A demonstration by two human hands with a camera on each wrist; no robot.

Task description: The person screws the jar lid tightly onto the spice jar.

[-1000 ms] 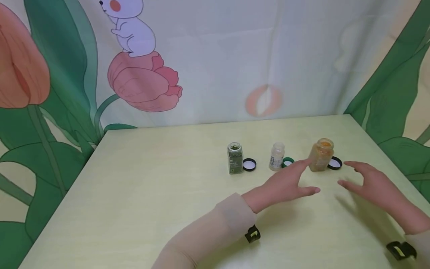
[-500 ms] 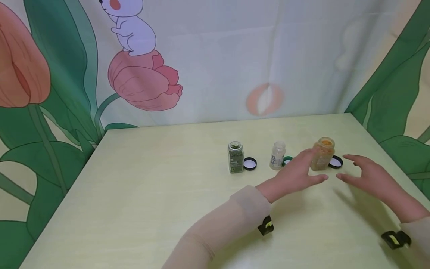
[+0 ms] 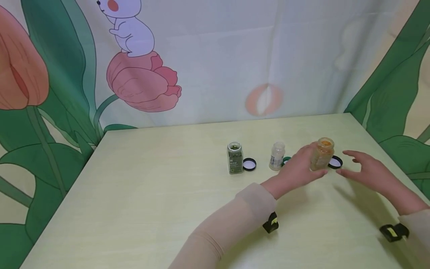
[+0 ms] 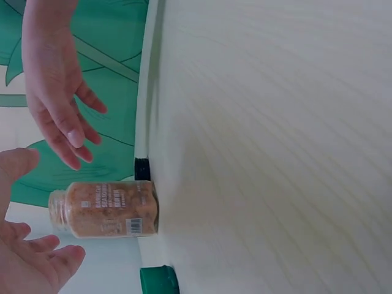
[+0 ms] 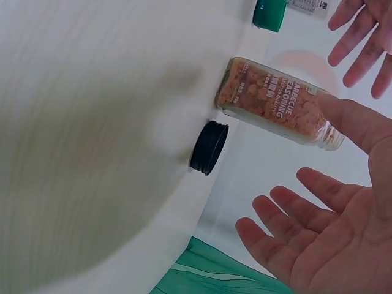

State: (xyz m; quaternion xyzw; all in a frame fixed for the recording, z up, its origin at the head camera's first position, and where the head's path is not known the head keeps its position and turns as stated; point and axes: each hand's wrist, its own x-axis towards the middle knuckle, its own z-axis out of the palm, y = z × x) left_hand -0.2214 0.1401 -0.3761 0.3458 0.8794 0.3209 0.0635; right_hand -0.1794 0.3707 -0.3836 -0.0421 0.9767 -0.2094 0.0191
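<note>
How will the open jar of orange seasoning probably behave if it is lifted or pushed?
The jar looks like stiff, clear glass or plastic, so it should hardly give under a squeeze. Its flat sides suggest sliding or tipping rather than rolling. With the black lid lying beside it, tipping would probably spill the seasoning.

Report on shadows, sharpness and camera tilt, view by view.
Head view: soft light, a diffuse shadow near the right hand on the table, label print too small to read; left wrist view: turned sideways, larger lettering on the orange jar fairly sharp; right wrist view: also turned, a broad soft-edged shadow left of the black lid.
</note>
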